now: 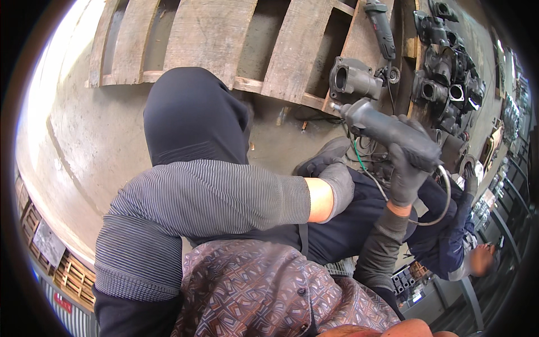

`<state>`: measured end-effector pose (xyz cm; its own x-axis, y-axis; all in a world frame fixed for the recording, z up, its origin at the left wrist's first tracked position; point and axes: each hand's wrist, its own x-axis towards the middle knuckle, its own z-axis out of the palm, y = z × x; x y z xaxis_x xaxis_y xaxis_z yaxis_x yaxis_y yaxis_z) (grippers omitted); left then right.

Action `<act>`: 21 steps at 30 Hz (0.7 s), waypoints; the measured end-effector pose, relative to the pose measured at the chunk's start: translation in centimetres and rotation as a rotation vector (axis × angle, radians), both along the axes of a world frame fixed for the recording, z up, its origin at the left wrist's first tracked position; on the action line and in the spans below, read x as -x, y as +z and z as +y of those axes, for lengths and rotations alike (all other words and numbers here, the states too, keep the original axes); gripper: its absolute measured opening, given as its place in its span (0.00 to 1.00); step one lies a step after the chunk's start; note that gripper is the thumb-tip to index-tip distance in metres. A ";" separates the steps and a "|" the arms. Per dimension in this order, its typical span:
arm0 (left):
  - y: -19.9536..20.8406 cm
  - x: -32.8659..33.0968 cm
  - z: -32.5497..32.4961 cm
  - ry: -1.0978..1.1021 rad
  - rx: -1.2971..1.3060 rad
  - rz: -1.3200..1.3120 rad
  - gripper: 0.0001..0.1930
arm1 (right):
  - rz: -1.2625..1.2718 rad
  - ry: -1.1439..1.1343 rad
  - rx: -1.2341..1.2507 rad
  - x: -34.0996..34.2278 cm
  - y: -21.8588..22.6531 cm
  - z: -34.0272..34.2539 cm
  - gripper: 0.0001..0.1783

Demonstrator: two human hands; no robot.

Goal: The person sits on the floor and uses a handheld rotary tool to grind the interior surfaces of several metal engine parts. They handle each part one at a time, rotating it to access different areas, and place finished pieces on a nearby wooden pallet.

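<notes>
My right hand [405, 175], in a dark glove, grips the body of a black electric die grinder [387, 128]. The tool's narrow tip points up and left, near a grey cast metal housing [355, 80] on the edge of a wooden pallet [210, 35]; a gap seems to separate them. From the grinder's rear end a grey cable [447, 196] loops down behind my wrist. My left hand [339, 190], gloved in grey, rests over my dark-trousered leg, its fingers turned away and mostly hidden. A second grinder [380, 29] lies on the pallet beyond the housing.
Several dark castings [441, 73] are piled at the far right. Another person [441, 247] sits at the right, a gloved hand [470, 178] by some parts. Cables, one green [358, 154], run near my shoe [325, 156]. Small bits litter the concrete floor [95, 146].
</notes>
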<state>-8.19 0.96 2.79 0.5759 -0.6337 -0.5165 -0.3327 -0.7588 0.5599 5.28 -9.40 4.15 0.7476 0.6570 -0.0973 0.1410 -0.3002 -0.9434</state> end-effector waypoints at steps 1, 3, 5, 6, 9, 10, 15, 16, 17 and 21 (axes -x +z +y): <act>0.1 -0.1 0.0 0.002 0.006 0.007 0.17 | 0.040 -0.046 0.008 0.5 -0.8 -0.2 0.40; 0.2 -0.2 0.1 0.005 0.019 0.014 0.17 | 0.000 -0.055 0.028 1.1 -2.2 -0.6 0.40; 0.3 -0.4 0.2 0.013 0.029 0.022 0.18 | -0.063 -0.047 0.034 1.2 -3.3 -0.9 0.39; 0.4 -0.4 0.2 0.024 0.044 0.011 0.18 | -0.052 -0.059 0.026 1.2 -3.8 -1.2 0.39; 0.3 -0.5 0.2 0.005 0.052 -0.004 0.17 | -0.030 -0.095 -0.004 1.1 -5.0 -1.7 0.38; 0.2 -0.5 0.2 0.014 0.051 0.020 0.17 | -0.031 -0.098 -0.003 1.1 -5.2 -1.8 0.38; -0.3 -0.7 -0.1 0.017 0.063 -0.005 0.17 | 0.000 -0.136 -0.008 0.8 -6.3 -1.6 0.38; -0.4 -0.6 -0.2 0.017 0.061 0.003 0.18 | 0.008 -0.140 -0.012 0.7 -6.4 -1.5 0.38; -0.5 -0.7 -0.3 0.017 0.059 0.011 0.19 | 0.016 -0.140 -0.024 0.7 -6.5 -1.4 0.38; -1.1 -0.9 -0.7 -0.010 0.039 0.013 0.19 | -0.024 -0.109 -0.019 0.6 -7.0 -1.0 0.38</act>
<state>-7.30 0.22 1.69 0.5628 -0.6594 -0.4985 -0.3332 -0.7329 0.5932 4.68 -10.39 -2.87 0.8166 0.5732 -0.0670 0.1310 -0.2972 -0.9458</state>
